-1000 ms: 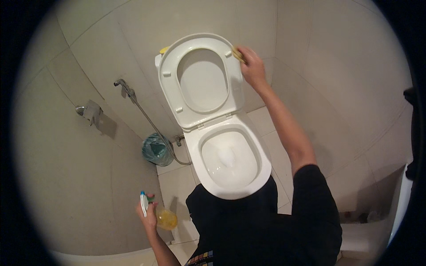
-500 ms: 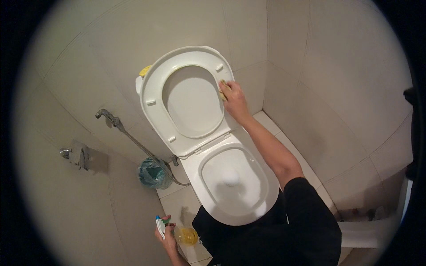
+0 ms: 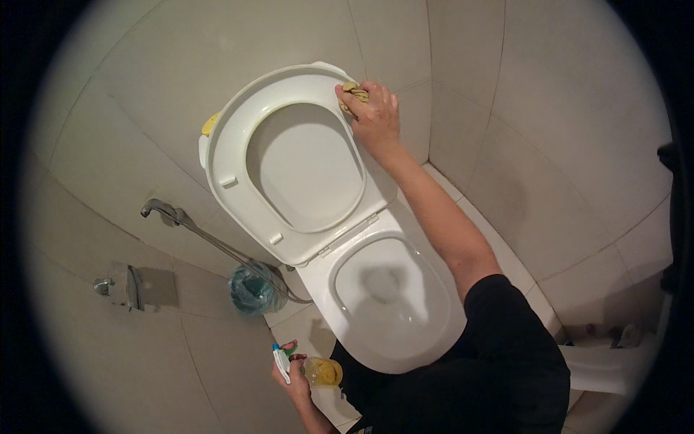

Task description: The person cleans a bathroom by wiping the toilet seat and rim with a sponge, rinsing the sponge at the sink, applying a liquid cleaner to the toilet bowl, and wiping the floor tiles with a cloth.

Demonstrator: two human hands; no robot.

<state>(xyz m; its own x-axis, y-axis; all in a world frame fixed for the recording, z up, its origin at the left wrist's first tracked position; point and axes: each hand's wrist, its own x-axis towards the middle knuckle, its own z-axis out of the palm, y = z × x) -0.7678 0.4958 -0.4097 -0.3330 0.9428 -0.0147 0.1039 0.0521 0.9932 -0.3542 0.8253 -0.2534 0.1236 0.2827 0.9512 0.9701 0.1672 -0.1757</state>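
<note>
Head view: my right fingers (image 3: pixel 377 94) clench a yellowish cloth (image 3: pixel 356 93) at the raised toilet seat (image 3: pixel 233 148); my left fingers (image 3: pixel 297 357) grasp a spray bottle (image 3: pixel 324 372).

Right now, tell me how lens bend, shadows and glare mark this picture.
Head view: fisheye bending curves the seams of the beige tiled walls; head view: a grey shadow darkens the white ceramic toilet bowl, with small glints; head view: a shadow falls right of the silvery wall-mounted fixture.
</note>
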